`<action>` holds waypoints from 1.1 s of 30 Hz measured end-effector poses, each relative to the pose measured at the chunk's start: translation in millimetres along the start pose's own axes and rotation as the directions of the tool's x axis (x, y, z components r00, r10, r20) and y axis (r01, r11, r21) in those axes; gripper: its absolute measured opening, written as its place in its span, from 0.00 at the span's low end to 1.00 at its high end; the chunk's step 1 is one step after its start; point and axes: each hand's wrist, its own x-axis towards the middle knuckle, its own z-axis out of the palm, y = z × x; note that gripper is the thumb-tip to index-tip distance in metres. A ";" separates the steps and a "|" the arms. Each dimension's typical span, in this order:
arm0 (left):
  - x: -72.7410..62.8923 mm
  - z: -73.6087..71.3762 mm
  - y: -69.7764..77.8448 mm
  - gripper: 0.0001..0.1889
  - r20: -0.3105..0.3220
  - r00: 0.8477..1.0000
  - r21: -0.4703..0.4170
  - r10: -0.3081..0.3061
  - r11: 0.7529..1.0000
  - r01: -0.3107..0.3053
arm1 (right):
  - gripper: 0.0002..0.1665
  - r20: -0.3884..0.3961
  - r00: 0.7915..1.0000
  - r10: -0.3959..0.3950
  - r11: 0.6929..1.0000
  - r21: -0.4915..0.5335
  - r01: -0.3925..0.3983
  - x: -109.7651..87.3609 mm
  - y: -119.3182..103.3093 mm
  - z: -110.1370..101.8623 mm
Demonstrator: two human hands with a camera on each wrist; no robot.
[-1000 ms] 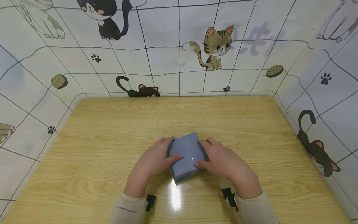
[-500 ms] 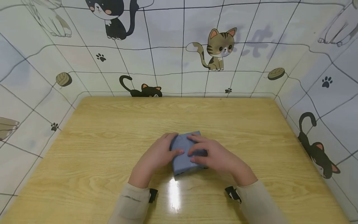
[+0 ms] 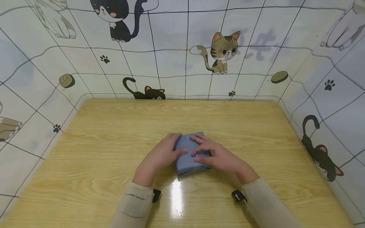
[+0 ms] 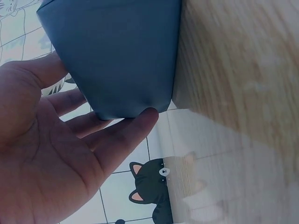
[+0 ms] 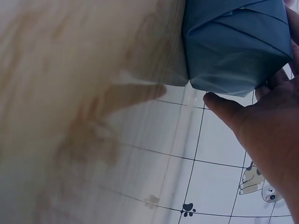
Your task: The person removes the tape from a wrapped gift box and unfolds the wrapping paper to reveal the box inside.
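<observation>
A box wrapped in blue paper sits on the table between both hands. My left hand holds it along the left side, thumb on top and fingers round the far edge. In the left wrist view those fingers lie against the lower end of the wrapped box. My right hand rests on the top right part with spread, loosely bent fingers. Folded paper layers show on the end of the wrapped box in the right wrist view, where one finger is near its bottom corner.
The wooden table has a shiny surface with a bright reflection near the front. Walls printed with cartoon cats and grid lines stand behind it and at both sides. Black straps show at the sleeve cuffs.
My right hand has shifted from the box's right side onto its top, fingers spread. The wrapped box has turned slightly. My left hand keeps its place on the left side.
</observation>
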 end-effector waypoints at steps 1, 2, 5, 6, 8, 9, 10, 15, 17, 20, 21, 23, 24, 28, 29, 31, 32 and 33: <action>0.1 0.0 -0.3 0.37 0.000 1.000 0.001 0.000 1.000 0.000 | 0.09 0.001 1.000 0.002 1.000 0.000 -0.002 0.4 -0.1 -0.2; 0.3 -0.1 -0.7 0.37 -0.001 1.000 0.005 0.001 1.000 -0.001 | 0.08 0.001 1.000 0.002 1.000 -0.001 -0.002 0.7 -0.2 -0.3; 0.8 0.3 -1.8 0.37 -0.001 1.000 0.006 0.001 1.000 -0.001 | 0.08 -0.002 1.000 0.006 1.000 -0.004 -0.006 1.1 0.5 -0.1; 1.1 0.5 -2.1 0.37 -0.001 1.000 0.007 0.001 1.000 -0.001 | 0.08 -0.003 1.000 0.007 1.000 -0.004 -0.007 1.3 0.8 0.0; 1.1 0.6 -2.1 0.37 -0.004 1.000 0.008 0.003 1.000 -0.003 | 0.08 -0.006 1.000 0.005 1.000 -0.007 -0.005 1.8 1.1 0.1; 1.2 0.6 -2.0 0.37 -0.005 1.000 0.007 0.002 1.000 -0.002 | 0.08 -0.007 1.000 0.005 1.000 -0.009 -0.005 1.9 1.3 0.1; 1.3 0.6 -1.9 0.37 -0.005 1.000 0.007 0.001 1.000 -0.001 | 0.08 -0.007 1.000 0.004 1.000 -0.010 -0.004 2.0 1.3 0.1; 1.1 0.2 -0.9 0.37 -0.006 1.000 0.012 0.000 1.000 0.000 | 0.07 -0.010 1.000 -0.005 1.000 -0.026 0.005 1.8 1.3 0.2; 1.1 -0.2 -0.6 0.37 -0.008 1.000 0.012 0.004 1.000 -0.004 | 0.07 -0.013 1.000 -0.014 0.999 -0.029 0.013 2.1 1.5 0.5; 1.5 -0.3 -0.9 0.37 -0.011 1.000 0.010 0.009 1.000 -0.009 | 0.07 -0.018 0.999 -0.031 0.999 -0.035 0.030 2.5 2.4 1.5; 1.6 -0.3 -1.1 0.37 -0.012 1.000 0.010 0.010 1.000 -0.009 | 0.07 -0.017 0.999 -0.033 0.999 -0.032 0.033 2.6 2.3 1.7; 1.7 -0.3 -1.3 0.37 -0.011 1.000 0.011 0.009 1.000 -0.009 | 0.06 -0.011 0.999 -0.038 0.999 -0.033 0.037 2.1 1.3 1.4; 1.8 -0.3 -1.2 0.37 -0.010 1.000 0.010 0.007 1.000 -0.007 | 0.06 -0.005 0.999 -0.031 0.999 -0.040 0.031 1.8 -0.2 0.7; 1.2 -0.6 -0.1 0.37 -0.003 1.000 0.010 0.010 1.000 -0.010 | 0.06 -0.033 0.999 -0.012 0.989 -0.146 0.007 3.3 -11.3 -5.6; 1.1 -0.7 0.3 0.37 -0.003 1.000 0.010 0.011 1.000 -0.011 | 0.07 -0.050 0.999 -0.018 0.979 -0.202 0.007 5.2 -14.9 -7.7; 1.0 -0.9 0.6 0.37 -0.005 1.000 0.014 0.013 1.000 -0.013 | 0.10 -0.084 0.996 -0.043 0.941 -0.339 0.012 11.1 -21.3 -11.1; 1.0 -0.8 0.6 0.37 -0.006 1.000 0.018 0.012 1.000 -0.012 | 0.11 -0.092 0.994 -0.061 0.913 -0.408 0.018 14.7 -24.1 -12.4; 0.9 -0.7 0.5 0.37 -0.007 1.000 0.023 0.012 1.000 -0.012 | 0.13 -0.091 0.992 -0.085 0.877 -0.479 0.031 18.5 -26.0 -13.2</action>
